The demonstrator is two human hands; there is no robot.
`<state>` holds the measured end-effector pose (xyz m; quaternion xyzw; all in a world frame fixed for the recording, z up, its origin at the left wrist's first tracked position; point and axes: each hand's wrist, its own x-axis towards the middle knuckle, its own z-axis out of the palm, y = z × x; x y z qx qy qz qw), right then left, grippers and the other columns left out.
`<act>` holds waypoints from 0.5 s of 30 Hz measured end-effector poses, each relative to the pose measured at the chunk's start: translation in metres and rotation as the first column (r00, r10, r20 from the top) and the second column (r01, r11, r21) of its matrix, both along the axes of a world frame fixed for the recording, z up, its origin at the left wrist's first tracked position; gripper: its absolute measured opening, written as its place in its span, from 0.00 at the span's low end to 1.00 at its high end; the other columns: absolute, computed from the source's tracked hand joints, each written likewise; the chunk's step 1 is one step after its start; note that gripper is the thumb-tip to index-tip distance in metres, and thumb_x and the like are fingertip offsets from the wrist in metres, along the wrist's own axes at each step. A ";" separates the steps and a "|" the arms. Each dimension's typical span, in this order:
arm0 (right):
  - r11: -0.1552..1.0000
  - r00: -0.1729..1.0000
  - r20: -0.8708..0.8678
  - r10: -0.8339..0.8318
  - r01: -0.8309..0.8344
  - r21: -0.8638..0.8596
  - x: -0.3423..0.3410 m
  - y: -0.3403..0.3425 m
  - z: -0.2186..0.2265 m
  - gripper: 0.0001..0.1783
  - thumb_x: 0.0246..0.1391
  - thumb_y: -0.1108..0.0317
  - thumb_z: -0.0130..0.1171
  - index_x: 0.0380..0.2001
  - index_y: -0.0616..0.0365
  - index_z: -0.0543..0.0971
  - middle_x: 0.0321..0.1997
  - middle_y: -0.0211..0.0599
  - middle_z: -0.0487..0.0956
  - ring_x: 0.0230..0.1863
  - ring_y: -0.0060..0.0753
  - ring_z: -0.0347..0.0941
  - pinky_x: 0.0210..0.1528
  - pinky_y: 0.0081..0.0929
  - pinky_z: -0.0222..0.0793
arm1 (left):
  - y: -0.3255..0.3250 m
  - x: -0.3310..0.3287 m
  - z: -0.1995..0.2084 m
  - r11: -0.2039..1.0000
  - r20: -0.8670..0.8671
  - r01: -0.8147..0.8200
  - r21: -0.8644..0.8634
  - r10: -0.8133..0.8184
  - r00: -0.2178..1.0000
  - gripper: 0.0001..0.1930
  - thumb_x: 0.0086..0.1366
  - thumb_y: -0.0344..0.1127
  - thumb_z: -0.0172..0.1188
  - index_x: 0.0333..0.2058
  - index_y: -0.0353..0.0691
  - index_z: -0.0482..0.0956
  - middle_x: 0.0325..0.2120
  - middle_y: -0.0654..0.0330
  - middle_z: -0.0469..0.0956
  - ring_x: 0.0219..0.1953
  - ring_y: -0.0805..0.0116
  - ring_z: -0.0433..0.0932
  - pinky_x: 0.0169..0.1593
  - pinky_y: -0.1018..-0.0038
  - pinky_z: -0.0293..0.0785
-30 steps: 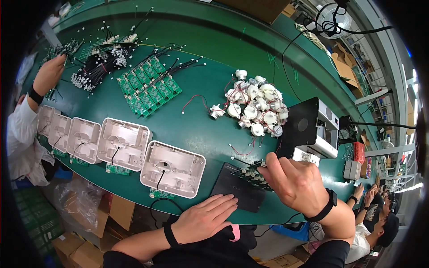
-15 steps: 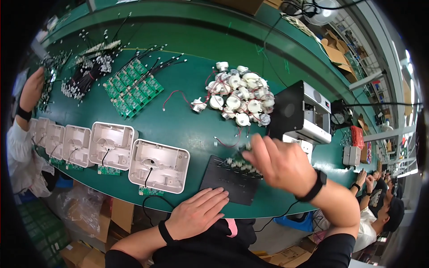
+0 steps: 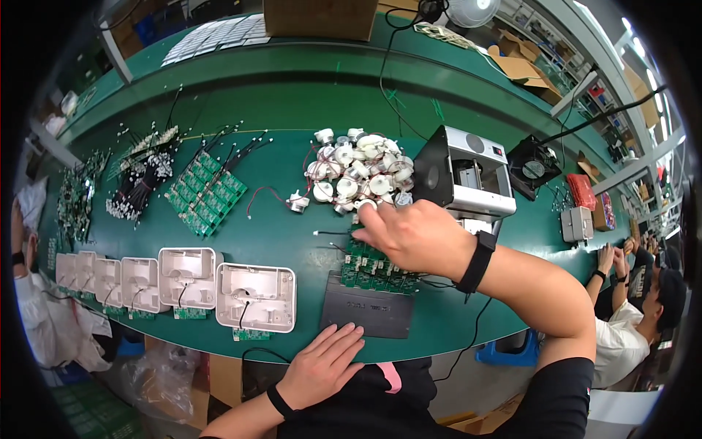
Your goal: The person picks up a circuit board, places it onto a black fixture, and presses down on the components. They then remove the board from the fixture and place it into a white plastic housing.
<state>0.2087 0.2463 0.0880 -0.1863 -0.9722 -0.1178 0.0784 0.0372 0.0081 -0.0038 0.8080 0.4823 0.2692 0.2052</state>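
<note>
Green and smooth, a long work table [image 3: 274, 238] with a curved near edge fills the head view, with a brown cardboard box [image 3: 319, 18] on a shelf beyond its far edge. Near the middle of the near edge lies a flat, dark grey rectangular mat [image 3: 365, 318]. Partly over the mat's far edge is a green circuit-board panel [image 3: 369, 269] with black wires. The right hand [image 3: 420, 238] has its fingers bent and closed on the panel's far part; the thumb's grip is partly hidden. The left hand [image 3: 322, 366] is open and flat, fingers together, holding nothing, its fingertips at the mat's near left corner. Beyond the panel, toward the table's far edge, sits a heap of round white plastic parts [image 3: 358, 170] with red wires, just beside a silver-and-black boxy machine [image 3: 472, 168]. Open off-white plastic housings [image 3: 256, 282] line the near edge leftward.
</note>
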 end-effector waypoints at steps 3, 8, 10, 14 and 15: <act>0.998 0.997 -0.046 0.059 -0.058 0.015 -0.006 -0.011 0.006 0.18 0.67 0.53 0.59 0.35 0.57 0.71 0.19 0.29 0.68 0.17 0.29 0.74 0.15 0.32 0.65 | -0.001 0.000 -0.003 1.000 0.013 -0.010 0.000 0.010 1.000 0.22 0.61 0.38 0.71 0.52 0.35 0.81 0.60 0.53 0.78 0.65 0.55 0.75 0.69 0.56 0.69; 0.997 0.996 -0.051 0.067 -0.065 0.032 0.003 -0.034 0.031 0.17 0.67 0.54 0.60 0.35 0.57 0.71 0.19 0.31 0.70 0.17 0.31 0.75 0.16 0.33 0.66 | 0.000 0.000 0.002 1.000 0.013 -0.015 0.006 0.014 1.000 0.23 0.61 0.38 0.71 0.53 0.36 0.81 0.60 0.53 0.78 0.65 0.55 0.74 0.69 0.55 0.69; 0.997 0.995 -0.088 0.054 -0.059 -0.047 0.007 -0.035 0.040 0.17 0.66 0.55 0.61 0.35 0.57 0.72 0.19 0.33 0.71 0.17 0.35 0.74 0.16 0.33 0.66 | -0.002 -0.001 0.004 1.000 0.010 -0.019 0.009 0.019 1.000 0.23 0.61 0.38 0.71 0.52 0.35 0.81 0.60 0.53 0.78 0.65 0.55 0.75 0.68 0.55 0.69; 0.993 0.977 -0.210 -0.032 0.006 -0.122 0.015 -0.020 0.063 0.16 0.65 0.57 0.63 0.36 0.57 0.72 0.20 0.37 0.74 0.19 0.43 0.75 0.18 0.37 0.68 | -0.004 -0.008 0.022 0.989 0.143 -0.054 -0.141 0.075 0.987 0.24 0.61 0.37 0.71 0.54 0.34 0.80 0.60 0.53 0.77 0.64 0.55 0.75 0.67 0.58 0.70; 0.994 0.975 -0.220 -0.031 0.006 -0.112 0.017 -0.020 0.068 0.16 0.65 0.57 0.63 0.36 0.57 0.72 0.20 0.37 0.74 0.19 0.43 0.75 0.18 0.37 0.68 | -0.005 -0.012 0.030 0.954 0.270 -0.068 -0.293 0.151 0.951 0.25 0.62 0.36 0.71 0.55 0.34 0.78 0.61 0.53 0.77 0.64 0.55 0.75 0.67 0.59 0.70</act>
